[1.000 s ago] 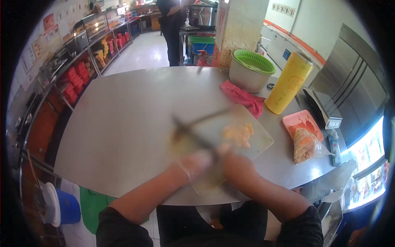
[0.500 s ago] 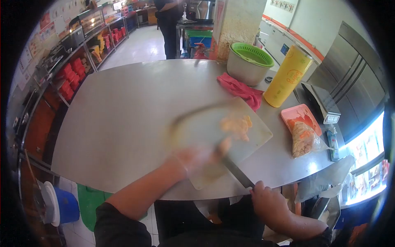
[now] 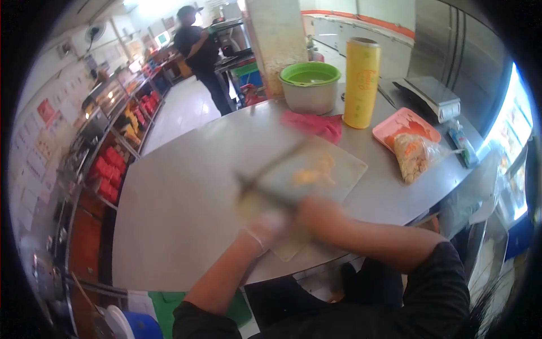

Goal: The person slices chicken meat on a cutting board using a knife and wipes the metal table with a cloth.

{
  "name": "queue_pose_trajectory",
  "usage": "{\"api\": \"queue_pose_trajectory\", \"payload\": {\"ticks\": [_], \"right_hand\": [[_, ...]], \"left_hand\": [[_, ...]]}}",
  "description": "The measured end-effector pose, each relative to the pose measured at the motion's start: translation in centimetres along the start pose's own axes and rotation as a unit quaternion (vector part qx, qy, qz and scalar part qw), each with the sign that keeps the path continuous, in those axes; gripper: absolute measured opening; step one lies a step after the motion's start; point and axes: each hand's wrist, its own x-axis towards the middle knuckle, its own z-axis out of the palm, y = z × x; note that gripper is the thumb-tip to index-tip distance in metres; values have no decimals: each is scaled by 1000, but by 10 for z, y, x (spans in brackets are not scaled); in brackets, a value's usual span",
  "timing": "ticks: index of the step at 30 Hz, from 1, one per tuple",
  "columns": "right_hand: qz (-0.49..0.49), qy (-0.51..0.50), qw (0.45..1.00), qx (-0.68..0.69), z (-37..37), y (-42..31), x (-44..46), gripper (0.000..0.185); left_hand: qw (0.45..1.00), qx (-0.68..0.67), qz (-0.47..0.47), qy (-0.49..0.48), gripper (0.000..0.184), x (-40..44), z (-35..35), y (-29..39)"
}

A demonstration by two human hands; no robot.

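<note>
My right hand [image 3: 316,212] is closed on the handle of a knife [image 3: 265,195], whose blurred dark blade reaches left over the cutting board [image 3: 347,169]. Beside it, at the board's near left part, my left hand [image 3: 268,226] wears a clear glove. Its fingers are smeared by motion, and whatever they touch cannot be made out. Pale orange pieces of meat [image 3: 316,171] lie on the board, beyond my hands.
Behind the board are a pink cloth [image 3: 316,126], a pot with a green basket [image 3: 310,90] and a yellow roll [image 3: 361,85]. Rightward are a pink tray [image 3: 406,125], a bag of meat [image 3: 412,158] and a scale [image 3: 435,99]. A person [image 3: 200,53] stands in the background.
The view has tilted and turned. My right hand with the knife has moved from the table's near edge back up to the board, next to my left hand.
</note>
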Motion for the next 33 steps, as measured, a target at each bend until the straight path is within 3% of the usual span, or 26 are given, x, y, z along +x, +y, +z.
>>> {"api": "queue_pose_trajectory", "payload": {"ticks": [1,3,5,7,10,13,16,18,19,22,28,30,33], "right_hand": [[-9,-23,1000,-1,1,3,2,18],[-11,11,1000,8,6,4,-18,16],[-31,41,999,1,4,5,-37,15],[23,-9,999,-45,-1,9,-65,14],[29,-17,997,-75,-24,20,-106,15],[23,-48,993,-108,-43,28,-131,20],[32,-45,984,-168,-51,43,-131,23],[76,34,982,-169,-41,67,-116,25],[69,35,981,-180,-40,71,-109,25],[93,81,978,-171,-46,74,-98,28],[82,49,992,-81,-42,29,-110,29],[87,37,992,-79,-42,16,-113,30],[51,-19,997,-56,-43,-7,-116,31]], "left_hand": [[1000,5,9,-11,26,1,3,2],[995,0,36,93,28,3,2,2],[997,-12,-8,79,29,14,-23,24],[995,-35,-68,66,30,16,-47,51],[982,-143,-52,112,29,16,-57,59],[975,-196,-28,102,30,12,-36,24],[977,-192,-69,58,29,10,-27,11],[993,-6,-117,-13,30,13,-41,32],[993,-10,-121,-2,30,11,-47,34],[998,-4,-58,-13,34,4,-55,30],[967,-143,-16,211,34,-6,-56,12],[905,-182,49,381,34,0,-60,3],[877,-77,86,467,33,-2,-73,-8]]}}
